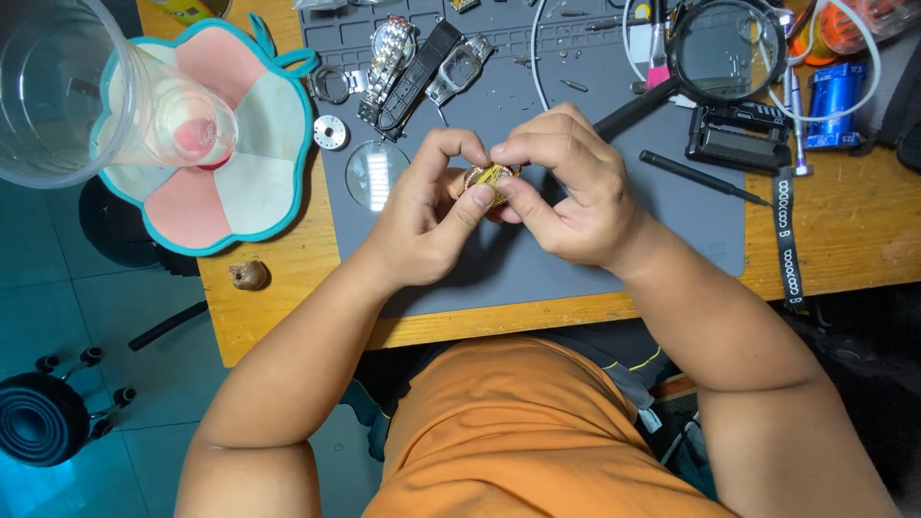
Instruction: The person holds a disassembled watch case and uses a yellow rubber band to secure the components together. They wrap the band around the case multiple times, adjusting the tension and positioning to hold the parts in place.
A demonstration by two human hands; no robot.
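- Grey rubber work mat (576,249) covers my wooden worktop (844,230), teal floor off to the side.
- Both hands meet mid-mat: my left hand (422,216) and right hand (566,192) pinch a small round gold-coloured watch piece (491,179) between fingertips, lifted just above the mat.
- Progress, as I judge it: stripped down already. A loose round clear crystal (374,173) and a small silver disc (330,131) lie beside my left hand; reassembly looks undone.
- Steel bracelet watch (389,53) and black-strapped watch (422,72) wait further up.
- Blue cylindrical can (833,101) with a printed label stands far right; a black printed strap (787,240) hangs over the edge.
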